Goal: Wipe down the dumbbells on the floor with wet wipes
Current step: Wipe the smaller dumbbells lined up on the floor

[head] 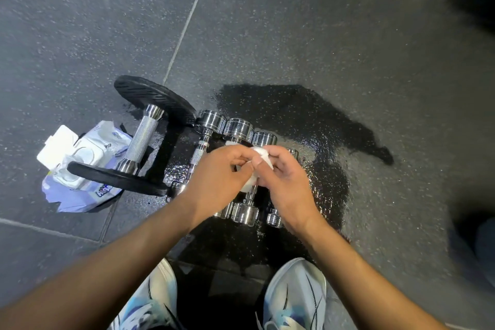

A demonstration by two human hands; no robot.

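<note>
Dark grey speckled floor (334, 35) laid in large tiles, pale seams (188, 20) between them. A black wet patch (294, 112) glistens at the middle

The person is wearing white trainers, the left shoe (150, 303) showing at 7 o'clock and the right shoe (294, 295) at 5 o'clock. Each is carrying light blue patches and thin black strokes, perhaps printed lines. Forearms are running bare from the left hand (217, 177) and right hand (289, 190) towards the lower corners.
</note>
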